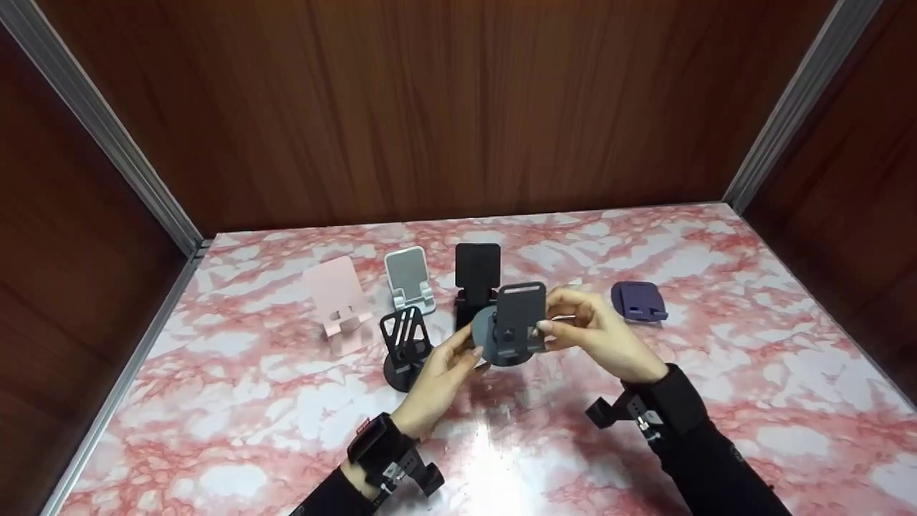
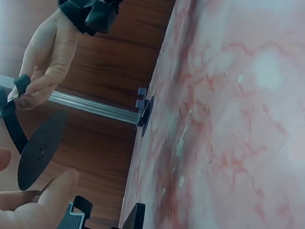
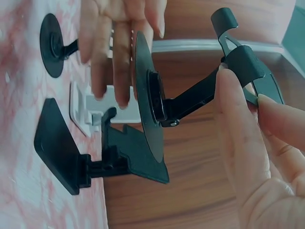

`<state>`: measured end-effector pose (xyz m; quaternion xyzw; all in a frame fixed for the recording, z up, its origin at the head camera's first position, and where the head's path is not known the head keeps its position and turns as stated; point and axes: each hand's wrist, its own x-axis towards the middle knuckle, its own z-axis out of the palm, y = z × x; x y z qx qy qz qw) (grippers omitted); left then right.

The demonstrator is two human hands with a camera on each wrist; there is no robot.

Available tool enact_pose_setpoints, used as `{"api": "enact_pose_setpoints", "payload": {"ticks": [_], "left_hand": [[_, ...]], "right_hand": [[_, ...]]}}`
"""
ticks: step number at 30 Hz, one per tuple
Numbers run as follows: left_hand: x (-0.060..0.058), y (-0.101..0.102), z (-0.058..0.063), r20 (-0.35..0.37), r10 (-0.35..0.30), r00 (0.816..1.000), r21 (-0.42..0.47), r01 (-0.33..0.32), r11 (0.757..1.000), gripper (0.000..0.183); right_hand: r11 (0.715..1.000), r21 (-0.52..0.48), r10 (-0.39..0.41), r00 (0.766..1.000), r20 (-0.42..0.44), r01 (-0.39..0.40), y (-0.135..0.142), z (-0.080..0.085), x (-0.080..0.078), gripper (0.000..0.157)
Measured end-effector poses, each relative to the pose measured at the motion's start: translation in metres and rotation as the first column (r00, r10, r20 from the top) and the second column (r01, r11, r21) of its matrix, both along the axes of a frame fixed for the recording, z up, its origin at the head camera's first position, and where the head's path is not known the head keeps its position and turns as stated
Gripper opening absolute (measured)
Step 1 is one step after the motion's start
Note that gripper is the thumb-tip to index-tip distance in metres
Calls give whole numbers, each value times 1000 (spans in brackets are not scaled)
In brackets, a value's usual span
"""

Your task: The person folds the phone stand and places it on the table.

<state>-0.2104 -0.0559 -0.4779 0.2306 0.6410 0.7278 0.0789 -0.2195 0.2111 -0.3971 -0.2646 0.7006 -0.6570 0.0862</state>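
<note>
A dark grey phone stand [image 1: 521, 315] with a round base is raised over the table, tilted, between both hands. My right hand [image 1: 602, 337] pinches its upper plate by the right side, thumb in front and fingers behind. My left hand [image 1: 437, 380] is at the left edge of the round base [image 3: 148, 95]. Its thumb lies on one side of that edge and its fingers, nearly straight in the right wrist view, on the other. Close behind the raised stand is a black phone stand [image 1: 478, 265], partly hidden. A black slotted stand [image 1: 406, 333] stands beside my left hand.
A pink stand [image 1: 335, 290] and a white-and-grey stand [image 1: 408, 272] stand at the back left of the marbled table [image 1: 236, 401]. Right of my right hand lies a folded purple stand [image 1: 639, 301]. Wooden panels [image 1: 458, 107] enclose the back and sides.
</note>
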Motion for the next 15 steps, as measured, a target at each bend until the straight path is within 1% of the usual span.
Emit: {"api": "enact_pose_setpoints", "payload": {"ticks": [3,4,5,8,12,15], "left_hand": [[3,0,8,39,20,999,32,-21,999,53],[5,0,12,71,21,997,50,-24,998,51],[6,0,15,88,23,996,62,-29,998,50],[8,0,19,130,42,991,75,-52,996,47],[8,-1,20,123,67,990,61,-75,995,45],[7,-1,21,91,77,993,45,-81,996,45]], "right_hand": [[1000,20,8,1000,6,-8,-4,-1,1,23],[1000,24,8,1000,10,-8,-5,-2,2,23],[1000,26,8,1000,14,-8,-6,-2,2,22],[999,35,-12,1000,19,12,-10,-2,5,21],[997,59,-47,999,2,47,-13,0,8,21],[996,69,-52,998,-19,53,-14,1,9,22]]}}
